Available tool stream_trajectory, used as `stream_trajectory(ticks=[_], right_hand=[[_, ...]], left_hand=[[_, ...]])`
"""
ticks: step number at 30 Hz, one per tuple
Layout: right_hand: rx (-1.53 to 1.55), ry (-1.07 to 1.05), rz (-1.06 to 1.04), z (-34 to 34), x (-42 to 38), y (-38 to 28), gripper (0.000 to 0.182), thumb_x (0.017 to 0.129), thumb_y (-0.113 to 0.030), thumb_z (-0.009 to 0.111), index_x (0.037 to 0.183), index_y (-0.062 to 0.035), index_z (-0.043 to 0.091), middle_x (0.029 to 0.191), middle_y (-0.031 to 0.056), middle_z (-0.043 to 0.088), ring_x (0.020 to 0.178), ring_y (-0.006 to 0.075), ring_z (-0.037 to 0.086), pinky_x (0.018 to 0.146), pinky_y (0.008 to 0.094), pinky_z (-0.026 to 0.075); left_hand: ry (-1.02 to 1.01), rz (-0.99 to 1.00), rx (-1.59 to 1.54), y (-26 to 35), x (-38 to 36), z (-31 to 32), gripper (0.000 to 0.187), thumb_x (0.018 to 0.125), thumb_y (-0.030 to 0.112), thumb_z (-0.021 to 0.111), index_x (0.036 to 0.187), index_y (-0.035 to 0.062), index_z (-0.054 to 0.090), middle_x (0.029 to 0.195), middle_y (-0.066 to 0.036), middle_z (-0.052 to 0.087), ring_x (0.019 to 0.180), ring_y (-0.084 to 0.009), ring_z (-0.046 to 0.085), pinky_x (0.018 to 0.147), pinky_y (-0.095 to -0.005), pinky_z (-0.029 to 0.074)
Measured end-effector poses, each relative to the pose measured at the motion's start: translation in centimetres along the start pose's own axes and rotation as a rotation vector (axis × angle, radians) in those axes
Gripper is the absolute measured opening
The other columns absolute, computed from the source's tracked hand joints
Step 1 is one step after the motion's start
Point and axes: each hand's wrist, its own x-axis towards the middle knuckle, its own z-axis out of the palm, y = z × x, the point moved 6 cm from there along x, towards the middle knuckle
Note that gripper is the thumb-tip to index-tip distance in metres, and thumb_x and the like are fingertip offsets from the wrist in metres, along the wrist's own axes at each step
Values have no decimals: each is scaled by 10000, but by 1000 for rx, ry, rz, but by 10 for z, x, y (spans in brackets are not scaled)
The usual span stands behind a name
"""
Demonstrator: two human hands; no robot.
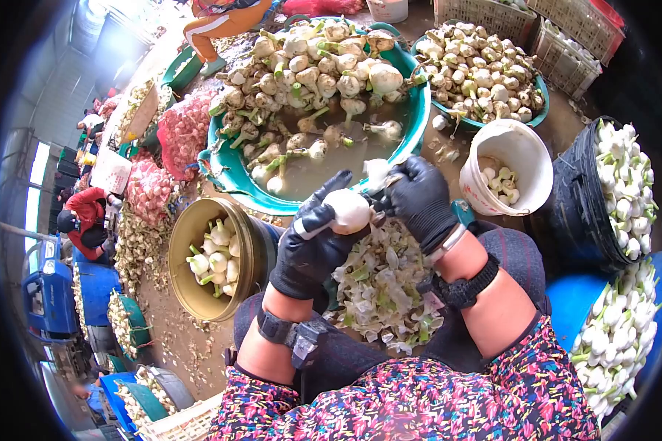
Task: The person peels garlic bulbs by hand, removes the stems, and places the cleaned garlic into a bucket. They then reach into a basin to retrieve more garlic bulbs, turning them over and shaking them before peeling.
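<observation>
My left hand (pixel 310 257), in a black glove, is closed around a peeled white garlic bulb (pixel 347 211), held above my lap. Against the bulb's right side is my right hand (pixel 421 197), also gloved, with its fingers pinched together. A piece of white garlic skin (pixel 377 170) shows by its fingertips. A small dark object lies between the fingers and the bulb, but I cannot make out what it is. Below both hands, a heap of garlic peelings (pixel 386 283) lies between my knees.
A teal tub (pixel 424 121) of water and unpeeled garlic stands ahead, with another full basin (pixel 543 103) behind right. A white bucket (pixel 543 165) and a yellowish bucket (pixel 180 283) hold some bulbs. Right stands a black bin (pixel 577 198) of peeled garlic. A person in red (pixel 88 213) works far left.
</observation>
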Motion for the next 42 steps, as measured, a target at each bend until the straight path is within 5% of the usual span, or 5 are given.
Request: stream_trajectory(ticks=[2,18,29,35,42], right_hand=[[264,-39,304,-6,0,1,95,825,-37,528,911,-5,551,655,32,565,530,76,539,478,246,445],[-391,-91,-715,22,-41,-57,294,687,-161,706,933,-35,608,818,143,588,713,308,576,650,364,470],[-599,-14,-866,24,-56,-69,147,751,-158,600,849,-48,595,730,132,564,657,324,575,578,400,481],[194,50,286,0,2,22,91,818,-96,582,857,-14,591,695,27,601,546,78,514,496,257,428],[-502,-193,-110,-1,-12,-8,142,742,-163,621,809,-37,611,745,144,640,723,264,644,678,356,495]], left_hand=[[6,0,-71,2,1,-1,642,781,129,604,1346,1,328,1216,-171,486,1099,-291,517,973,-393,425],[103,246,965,-5,11,-45,409,902,193,523,1253,4,431,1184,-108,536,1088,-213,506,970,-336,367],[36,14,21,-3,-2,-20,498,854,213,567,1282,9,416,1189,-103,540,1068,-199,530,866,-343,459],[91,-61,34,-4,-8,-5,500,871,262,526,1277,-6,414,1132,-159,556,957,-305,594,792,-385,505],[416,373,719,108,-70,-42,385,892,281,506,1148,-5,536,927,-132,642,722,-213,641,609,-323,542]])
